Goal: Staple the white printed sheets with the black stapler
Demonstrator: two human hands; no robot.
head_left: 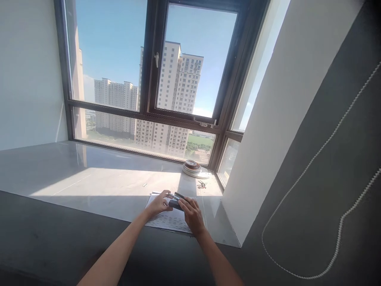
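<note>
A dark stapler [175,204] is held over printed paper sheets [171,220] on the windowsill, its top arm lifted away from the base and a light metal strip showing between them. My right hand [193,214] wraps around the stapler's rear end. At its front end, my left hand [158,204] pinches with thumb and fingers; whether a small piece is also between those fingertips I cannot make out. A short, thin pale strip [144,184] lies on the sill beyond my left hand.
Stacked round dishes or lids [192,167] stand in the sill's far right corner, with a small metal item like keys [202,184] nearby. A window [190,63] rises behind the sill [98,178]. To the right hangs a looped bead chain [300,178].
</note>
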